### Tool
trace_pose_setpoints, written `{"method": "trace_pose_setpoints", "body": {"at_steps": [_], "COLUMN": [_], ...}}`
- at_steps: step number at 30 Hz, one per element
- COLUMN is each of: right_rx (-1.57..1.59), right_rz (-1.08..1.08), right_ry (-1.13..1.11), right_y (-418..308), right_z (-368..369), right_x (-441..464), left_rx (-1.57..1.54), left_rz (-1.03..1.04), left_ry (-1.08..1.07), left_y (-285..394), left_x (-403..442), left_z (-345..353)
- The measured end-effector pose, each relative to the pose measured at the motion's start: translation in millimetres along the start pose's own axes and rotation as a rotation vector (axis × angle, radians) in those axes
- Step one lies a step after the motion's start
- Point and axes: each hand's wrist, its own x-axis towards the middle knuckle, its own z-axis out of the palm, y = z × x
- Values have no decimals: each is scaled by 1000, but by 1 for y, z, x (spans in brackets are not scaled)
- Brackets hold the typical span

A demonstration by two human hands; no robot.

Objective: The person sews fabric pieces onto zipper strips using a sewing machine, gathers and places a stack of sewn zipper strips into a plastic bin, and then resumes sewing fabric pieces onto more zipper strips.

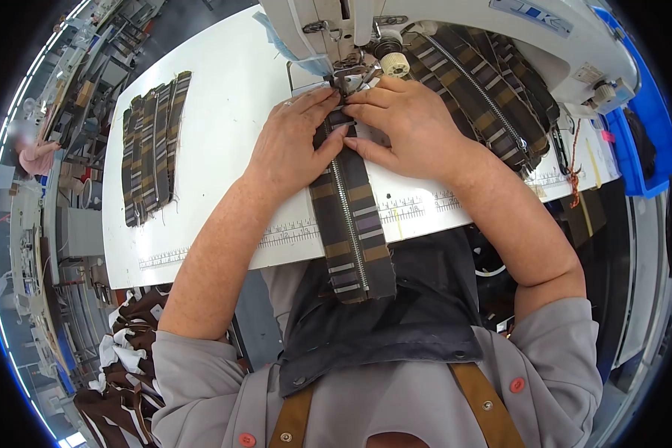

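A dark plaid fabric strip with a metal zipper runs from under the sewing machine's presser foot toward my body, its near end hanging past the table edge. My left hand grips its left side, fingertips close to the foot and thumb on the zipper line. On the right side, my right hand holds the same strip with bent fingers and the thumb low on its edge. Both hands partly cover the strip near the needle.
Several similar zipper strips lie at the table's left. More plaid zipper pieces are heaped right of the needle, under the machine arm. A blue bin stands at far right. Another person is at the far left.
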Motion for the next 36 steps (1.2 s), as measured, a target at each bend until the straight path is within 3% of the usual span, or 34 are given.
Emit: {"method": "trace_pose_setpoints", "body": {"at_steps": [2, 6, 9, 20, 36], "right_rx": [17, 0, -16, -21, -2], "right_rz": [-1, 4, 4, 13, 15], "right_ry": [0, -8, -15, -26, -37], "right_y": [-1, -2, -2, -4, -3], "right_z": [-1, -3, -4, -5, -4], "right_x": [0, -1, 0, 0, 1], "left_rx": [129, 42, 226, -16, -60], "left_rz": [76, 16, 51, -19, -51], "left_ry": [8, 10, -6, -39, -36], "left_y": [-2, -3, -1, 4, 1], "left_x": [-2, -5, -4, -4, -4], "left_z": [2, 6, 1, -3, -3]}}
